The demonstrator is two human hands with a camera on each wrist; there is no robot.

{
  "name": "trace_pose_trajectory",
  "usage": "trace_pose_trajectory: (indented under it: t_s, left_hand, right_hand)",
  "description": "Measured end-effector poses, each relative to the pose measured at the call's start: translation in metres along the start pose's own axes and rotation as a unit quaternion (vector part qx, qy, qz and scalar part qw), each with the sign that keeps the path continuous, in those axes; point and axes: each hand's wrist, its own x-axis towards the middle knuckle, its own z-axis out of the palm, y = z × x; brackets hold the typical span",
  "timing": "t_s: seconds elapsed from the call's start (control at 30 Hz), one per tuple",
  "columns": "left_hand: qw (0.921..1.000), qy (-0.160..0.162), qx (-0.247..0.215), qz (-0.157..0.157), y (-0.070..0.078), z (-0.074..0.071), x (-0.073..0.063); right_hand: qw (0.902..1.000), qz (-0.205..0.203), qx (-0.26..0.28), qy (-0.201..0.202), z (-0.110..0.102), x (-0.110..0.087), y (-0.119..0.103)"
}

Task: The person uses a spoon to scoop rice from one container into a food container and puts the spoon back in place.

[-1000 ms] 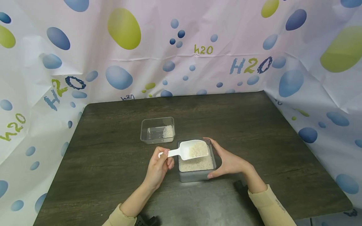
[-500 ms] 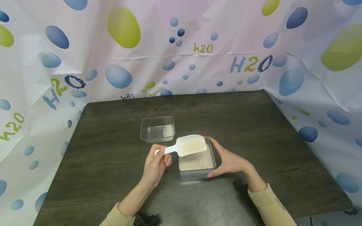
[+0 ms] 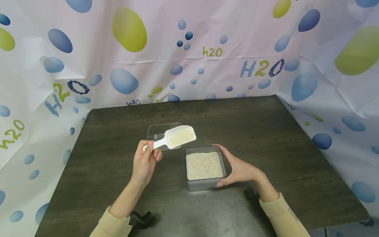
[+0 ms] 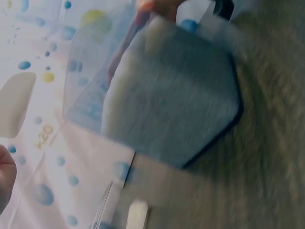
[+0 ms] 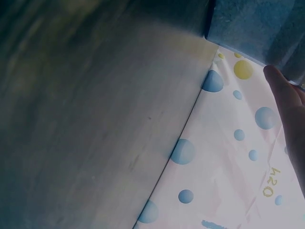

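A white scoop [image 3: 169, 137] is gripped by its handle in the left hand [image 3: 146, 161]. Rice [image 3: 182, 137] is carried in it, apparently above the right part of the clear rectangular container [image 3: 152, 132], farther left. On the surface [image 3: 251, 125], a square rice-filled container [image 3: 202, 185] is held between thumb and fingers of the right hand [image 3: 238, 168] at its right side.

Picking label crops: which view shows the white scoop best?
Head: the white scoop shows nearly whole, rice in it, handle in the left hand. Left wrist: only part, cut by frame edge. Right wrist: none of it.
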Motion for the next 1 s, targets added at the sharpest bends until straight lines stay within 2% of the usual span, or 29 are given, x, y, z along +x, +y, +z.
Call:
trace_pose_trajectory:
  t_s: [0.13,0.27,0.43,0.57,0.83,1.0]
  left_hand:
    - [0.9998,0.020,0.007,0.000,0.002,-0.013,0.007]
    - [0.9981,0.060,0.008,-0.008,0.001,-0.025,0.012]
    - [0.9920,0.117,0.027,-0.039,-0.006,-0.038,0.015]
    - [0.9865,0.145,0.042,-0.063,-0.014,-0.048,0.018]
    - [0.9798,0.164,0.073,-0.089,-0.030,-0.065,0.026]
    - [0.9731,0.161,0.125,-0.106,-0.033,-0.070,0.030]
  right_hand:
    - [1.0000,0.002,0.001,-0.001,0.000,0.000,0.000]
    - [1.0000,0.002,0.004,-0.001,0.000,-0.001,0.000]
    - [1.0000,0.002,0.006,-0.001,0.001,-0.001,-0.001]
    - [1.0000,0.001,0.009,-0.001,0.001,-0.001,-0.001]
    - [1.0000,-0.002,0.007,-0.003,0.001,0.000,-0.001]
    - [1.0000,-0.001,0.005,-0.005,0.000,0.000,0.000]
